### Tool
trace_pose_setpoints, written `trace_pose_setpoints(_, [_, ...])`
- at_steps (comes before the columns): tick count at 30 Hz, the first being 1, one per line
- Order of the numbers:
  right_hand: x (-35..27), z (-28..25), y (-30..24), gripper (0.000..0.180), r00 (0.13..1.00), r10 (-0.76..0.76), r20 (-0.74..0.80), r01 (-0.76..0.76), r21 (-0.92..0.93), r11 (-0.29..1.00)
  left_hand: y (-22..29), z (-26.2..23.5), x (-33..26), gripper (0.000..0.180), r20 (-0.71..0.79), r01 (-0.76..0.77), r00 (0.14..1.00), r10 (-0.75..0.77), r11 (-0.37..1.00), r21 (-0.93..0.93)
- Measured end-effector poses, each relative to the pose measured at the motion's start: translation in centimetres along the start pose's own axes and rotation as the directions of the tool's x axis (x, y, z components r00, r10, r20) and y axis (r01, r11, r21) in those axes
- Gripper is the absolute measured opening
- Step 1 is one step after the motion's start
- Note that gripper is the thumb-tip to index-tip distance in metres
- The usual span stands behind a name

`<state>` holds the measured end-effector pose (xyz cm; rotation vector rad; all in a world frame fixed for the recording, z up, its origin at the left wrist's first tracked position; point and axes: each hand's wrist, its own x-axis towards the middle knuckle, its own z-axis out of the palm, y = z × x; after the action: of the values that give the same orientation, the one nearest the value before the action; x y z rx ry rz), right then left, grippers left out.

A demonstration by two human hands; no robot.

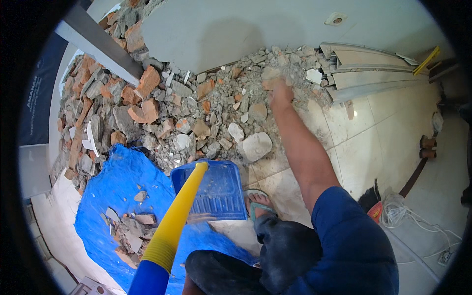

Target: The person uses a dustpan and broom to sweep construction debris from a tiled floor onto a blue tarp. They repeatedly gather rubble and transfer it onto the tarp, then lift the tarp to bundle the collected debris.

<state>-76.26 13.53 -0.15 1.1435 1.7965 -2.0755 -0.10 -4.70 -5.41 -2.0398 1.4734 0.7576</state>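
My right hand [281, 94] reaches out to the far edge of the rubble heap [216, 105]. Its fingers are curled, somewhat blurred, on a dusty chunk of rubble [272, 77]. Below the heap a blue dustpan [214, 194] lies on the floor, its mouth toward the debris, with only dust and grit in it. A long yellow and blue handle [179, 216] rises from the dustpan to the lower edge. My left hand is not in view; a bit of bare skin shows at the bottom edge, and I cannot tell what part it is.
A blue sheet [101, 216] left of the dustpan carries a small pile of debris [132, 233]. Long grey panels [368, 66] lie along the wall. My sandaled foot [259, 201] is beside the dustpan. A coiled white cable [396, 211] lies at right. A grey post [101, 44] stands in the heap.
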Motion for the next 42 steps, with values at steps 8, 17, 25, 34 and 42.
trace_pose_setpoints(8, [-1.4,-0.7,-2.7,0.082,0.976,0.216,0.036,-0.217,0.007,0.976,0.0,-0.7,0.7,0.113,0.004,-0.026,1.0,0.026,0.999,0.022])
trace_pose_setpoints(17, [-2.7,-3.4,-1.3,0.066,0.99,0.116,0.085,-0.111,-0.066,0.992,-1.2,-1.0,0.8,0.12,0.019,-0.047,0.999,0.047,0.998,0.04])
trace_pose_setpoints(25, [-9.6,-13.7,1.4,0.053,0.853,0.183,0.488,-0.063,-0.251,0.966,-1.8,0.0,0.7,0.127,0.021,-0.075,0.997,0.074,0.996,0.048])
trace_pose_setpoints(34, [-20.9,-21.5,1.2,0.064,0.595,0.321,0.736,0.077,-0.45,0.89,-8.9,2.5,2.3,0.135,0.052,-0.051,0.997,0.049,0.998,0.037])
trace_pose_setpoints(42, [-32.4,-15.2,10.1,0.074,0.192,0.63,0.752,0.275,-0.658,0.701,-10.6,3.3,-2.9,0.149,0.09,0.078,0.992,-0.087,0.992,0.1])
